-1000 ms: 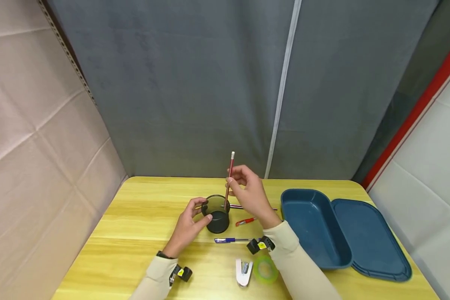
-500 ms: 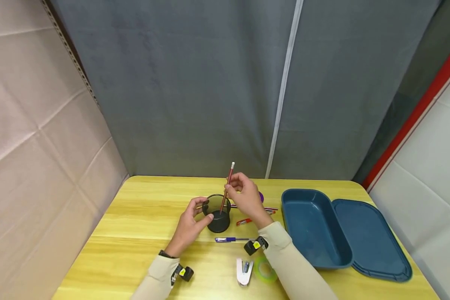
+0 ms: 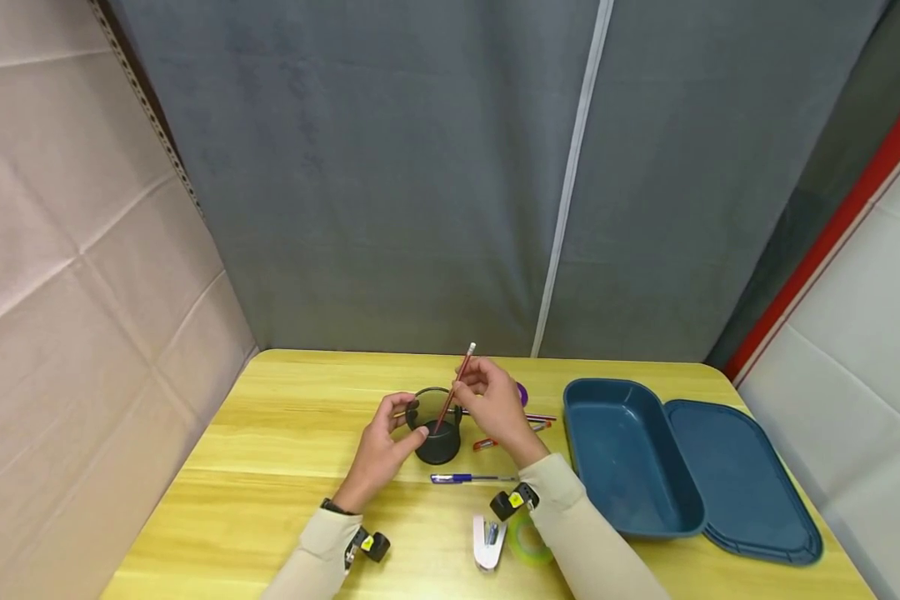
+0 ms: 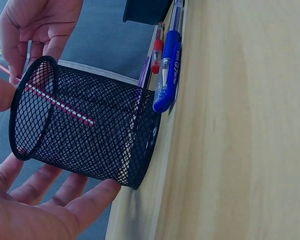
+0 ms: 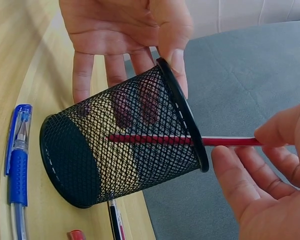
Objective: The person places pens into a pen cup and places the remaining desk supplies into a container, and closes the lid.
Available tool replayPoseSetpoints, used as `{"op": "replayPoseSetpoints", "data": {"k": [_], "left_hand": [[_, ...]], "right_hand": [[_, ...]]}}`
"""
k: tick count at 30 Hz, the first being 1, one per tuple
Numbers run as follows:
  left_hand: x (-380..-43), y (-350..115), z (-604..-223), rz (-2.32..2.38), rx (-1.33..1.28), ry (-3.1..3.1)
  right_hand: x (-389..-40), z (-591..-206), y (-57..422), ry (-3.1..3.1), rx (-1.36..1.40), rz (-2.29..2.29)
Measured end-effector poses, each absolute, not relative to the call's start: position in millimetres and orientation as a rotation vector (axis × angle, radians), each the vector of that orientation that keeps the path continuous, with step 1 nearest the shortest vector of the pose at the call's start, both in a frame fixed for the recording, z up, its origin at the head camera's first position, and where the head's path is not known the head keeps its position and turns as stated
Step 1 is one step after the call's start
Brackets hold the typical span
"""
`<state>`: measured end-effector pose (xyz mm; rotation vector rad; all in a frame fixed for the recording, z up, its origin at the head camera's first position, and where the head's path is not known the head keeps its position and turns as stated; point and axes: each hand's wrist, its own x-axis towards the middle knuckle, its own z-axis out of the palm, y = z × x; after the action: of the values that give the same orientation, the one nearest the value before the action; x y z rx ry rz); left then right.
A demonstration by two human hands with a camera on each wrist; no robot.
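Lower than a second ago, the red pencil (image 5: 225, 141) slants into the black mesh cup (image 3: 438, 448), tip above its base. My right hand (image 3: 495, 406) pinches the pencil; my left hand (image 3: 380, 454) grips the cup near the blue pen (image 3: 453, 478).

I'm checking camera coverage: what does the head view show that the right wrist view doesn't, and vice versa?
Only the head view: white stapler-like item, green tape roll, blue tray, blue lid and the eraser end of the pencil.

Only the right wrist view: the distinct weave of the mesh cup and a gap between its base and the pencil's lower end.

Both: the left hand holding the cup, the right hand pinching the pencil, and a blue pen.
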<state>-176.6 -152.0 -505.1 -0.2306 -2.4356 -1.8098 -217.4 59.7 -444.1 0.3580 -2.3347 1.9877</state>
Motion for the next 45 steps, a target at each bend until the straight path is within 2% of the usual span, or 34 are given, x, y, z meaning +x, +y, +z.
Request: {"op": "replayPoseSetpoints", "data": {"k": [34, 45], "left_hand": [[-176, -151, -504, -1.834, -0.227, -2.423], [-176, -150, -505, -1.829, -0.225, -2.419]], "right_hand": [[-207, -454, 85, -2.447, 0.161, 1.914], [-191, -465, 93, -2.569, 0.285, 1.708]]}}
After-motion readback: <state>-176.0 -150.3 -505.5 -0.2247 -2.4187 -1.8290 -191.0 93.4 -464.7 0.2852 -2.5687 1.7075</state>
